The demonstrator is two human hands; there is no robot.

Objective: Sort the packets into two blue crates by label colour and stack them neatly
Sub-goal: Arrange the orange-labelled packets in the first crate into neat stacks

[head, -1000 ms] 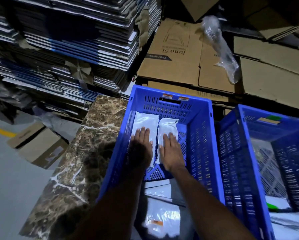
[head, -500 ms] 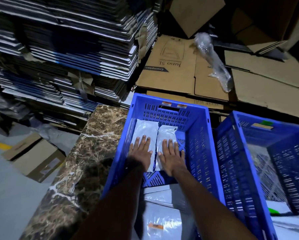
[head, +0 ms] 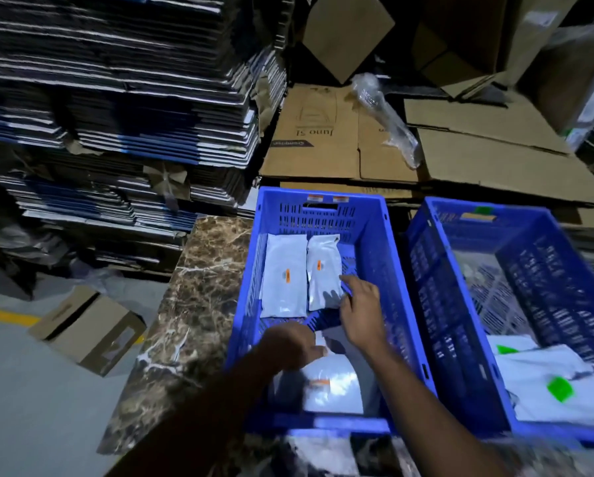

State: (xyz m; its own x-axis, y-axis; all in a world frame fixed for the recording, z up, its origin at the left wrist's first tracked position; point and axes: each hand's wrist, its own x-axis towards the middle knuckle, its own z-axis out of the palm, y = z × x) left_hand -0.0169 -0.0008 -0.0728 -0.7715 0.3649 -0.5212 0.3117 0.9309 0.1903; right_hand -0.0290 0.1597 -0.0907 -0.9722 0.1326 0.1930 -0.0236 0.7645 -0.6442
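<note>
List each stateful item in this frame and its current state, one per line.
Left crate: holds orange-labelled packets.
Two far packets: flat, side by side.
Near packet: flat, orange label up.
Right crate: holds green-labelled packets, loosely piled.
Left hand: over the near packet, grip unclear.
Right hand: open, inside the left crate, empty.

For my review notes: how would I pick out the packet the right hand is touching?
Look in the left crate, the one beside the marble slab. Two white packets lie side by side at its far end. It is the right one, narrower, with the right hand at its near corner.
</note>
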